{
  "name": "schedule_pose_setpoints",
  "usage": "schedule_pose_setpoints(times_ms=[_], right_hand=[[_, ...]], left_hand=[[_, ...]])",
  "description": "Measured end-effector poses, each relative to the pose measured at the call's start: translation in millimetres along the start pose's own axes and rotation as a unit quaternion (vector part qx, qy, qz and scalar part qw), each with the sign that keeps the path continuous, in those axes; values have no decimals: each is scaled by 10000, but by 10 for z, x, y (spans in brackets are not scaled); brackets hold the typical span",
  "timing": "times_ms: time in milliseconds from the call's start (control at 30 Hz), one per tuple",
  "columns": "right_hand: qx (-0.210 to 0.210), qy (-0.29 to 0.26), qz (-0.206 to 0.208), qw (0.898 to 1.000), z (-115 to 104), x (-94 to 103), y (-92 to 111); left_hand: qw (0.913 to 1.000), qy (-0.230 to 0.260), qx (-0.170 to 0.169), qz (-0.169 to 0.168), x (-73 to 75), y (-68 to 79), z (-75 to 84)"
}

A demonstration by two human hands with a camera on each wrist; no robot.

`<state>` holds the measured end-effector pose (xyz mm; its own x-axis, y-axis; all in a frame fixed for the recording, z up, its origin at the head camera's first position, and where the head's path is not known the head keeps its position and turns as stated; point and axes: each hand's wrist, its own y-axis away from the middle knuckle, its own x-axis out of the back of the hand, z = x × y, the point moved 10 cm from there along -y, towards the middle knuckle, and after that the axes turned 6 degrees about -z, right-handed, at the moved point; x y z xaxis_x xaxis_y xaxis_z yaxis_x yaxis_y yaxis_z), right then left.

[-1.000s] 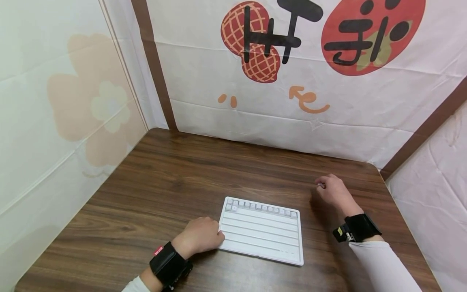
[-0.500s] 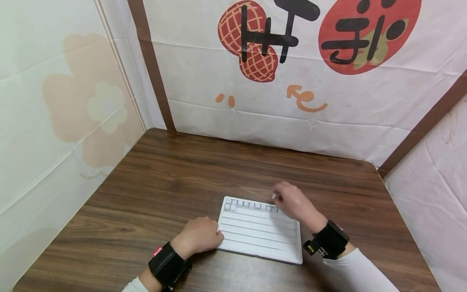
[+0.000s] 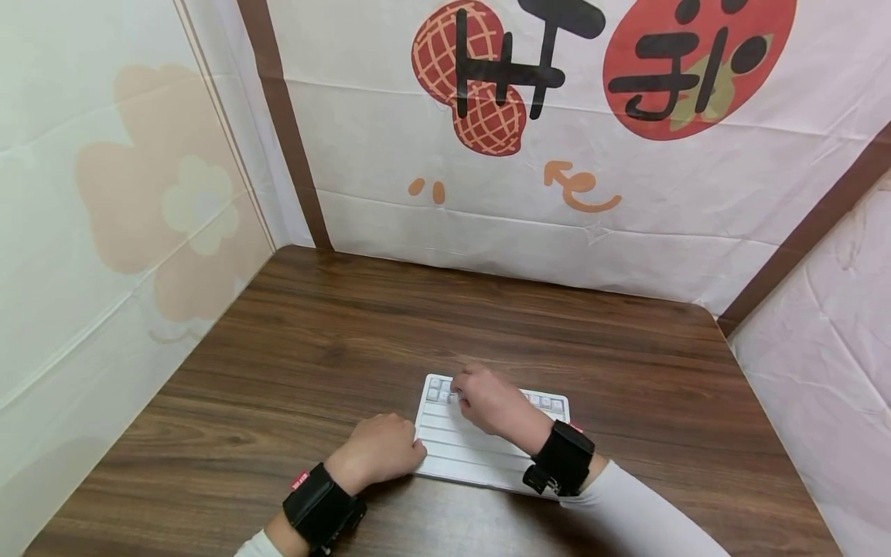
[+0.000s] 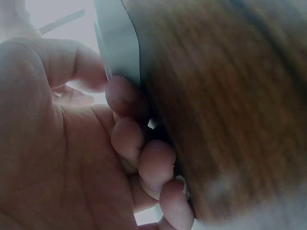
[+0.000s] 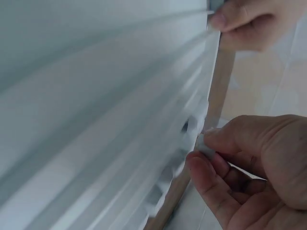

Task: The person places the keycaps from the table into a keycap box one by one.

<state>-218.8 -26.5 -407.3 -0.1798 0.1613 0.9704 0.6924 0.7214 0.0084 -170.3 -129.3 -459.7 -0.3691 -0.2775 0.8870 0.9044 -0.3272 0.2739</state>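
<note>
A white ridged tray lies on the table, with a row of pale keycaps along its far side and a second row begun at the left. My left hand grips the tray's left edge between thumb and curled fingers. Over the tray's far left part is my right hand, beside the start of the second row. Its thumb and index finger pinch a small keycap, seen in the right wrist view. That hand hides the middle keycaps from the head view.
The dark wooden table extends around the tray on all sides. Printed white cloth hangs behind the table's far edge and along both sides. Each wrist wears a black strap with a small camera.
My right hand has travelled left from the table's right side to above the tray, carrying the keycap. The left hand has kept its grip on the tray's edge.
</note>
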Motion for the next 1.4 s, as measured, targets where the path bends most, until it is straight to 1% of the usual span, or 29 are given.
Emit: schedule_pose_setpoints(times_ms=[100, 233, 433, 867, 1067, 1200, 1400], right_hand=[[-55, 222, 54, 9997, -38, -28, -48], [-136, 382, 116, 9991, -45, -55, -75], [18, 543, 148, 9984, -89, -101, -100], [-26, 736, 302, 9968, -92, -112, -105], [34, 907, 566, 9943, -118, -92, -82], [121, 1110, 764, 9908, -154, -78, -67], [172, 1439, 901, 9853, -189, -91, -60]], left_hand=[[10000, 18, 7, -26, -14, -12, 0], [10000, 17, 2, -56, -5, -3, 17], [10000, 8, 56, -53, 12, 10, 13], [9999, -34, 110, 11, 33, 9, 8], [9999, 0, 109, -48, 18, 3, 8], [9999, 28, 115, -82, 14, 3, 11], [9999, -55, 123, 9, 19, 2, 13]])
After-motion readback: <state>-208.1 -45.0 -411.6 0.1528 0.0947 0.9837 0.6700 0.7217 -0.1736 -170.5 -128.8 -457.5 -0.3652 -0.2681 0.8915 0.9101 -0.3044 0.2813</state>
